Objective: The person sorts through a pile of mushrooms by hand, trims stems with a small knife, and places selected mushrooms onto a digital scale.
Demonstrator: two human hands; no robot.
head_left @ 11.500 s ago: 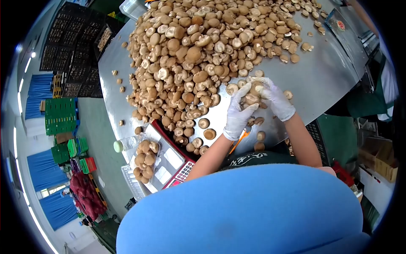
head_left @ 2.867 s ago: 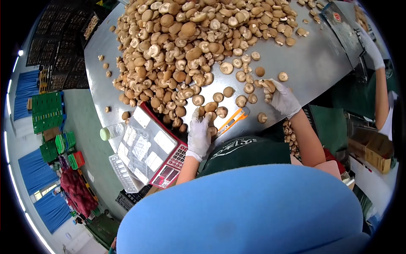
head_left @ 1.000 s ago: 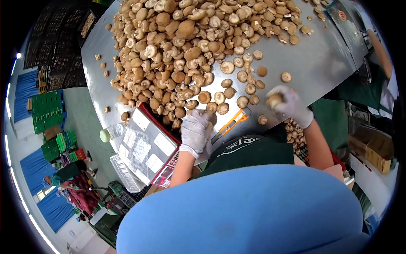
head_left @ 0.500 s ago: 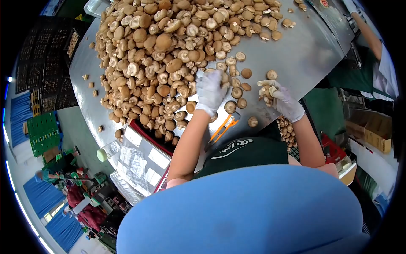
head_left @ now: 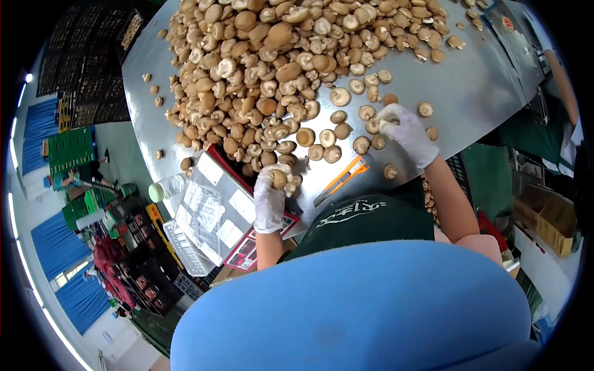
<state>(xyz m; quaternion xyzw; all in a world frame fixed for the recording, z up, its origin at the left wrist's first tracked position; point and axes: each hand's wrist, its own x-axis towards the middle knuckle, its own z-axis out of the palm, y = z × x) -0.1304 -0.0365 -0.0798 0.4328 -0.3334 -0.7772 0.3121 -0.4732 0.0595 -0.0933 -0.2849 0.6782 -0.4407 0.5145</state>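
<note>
Near the front of the metal table, my left hand [head_left: 270, 204], in a white glove, is closed around a small bunch of shiitake mushrooms [head_left: 279, 180]. Farther right, my gloved right hand [head_left: 409, 134] reaches over the table with its fingers curled down. What they hold is hidden, and a loose mushroom [head_left: 372, 126] lies right beside the fingertips. Between my hands several mushrooms [head_left: 327, 137] rest on the metal, some with gills up. An orange utility knife [head_left: 343, 179] lies in front of my apron.
A large mushroom heap [head_left: 260, 80] covers the far left of the metal table [head_left: 476, 93]. At front left stands a red-edged scale [head_left: 244, 255] with a plastic-covered top, and a jar with a pale green lid [head_left: 156, 192]. Another person's arm [head_left: 562, 83] shows at far right.
My left hand has drawn back from the heap toward the scale, holding mushrooms. The mushrooms seen in my right hand are no longer visible there; that hand has moved left among loose ones. The view has shifted.
</note>
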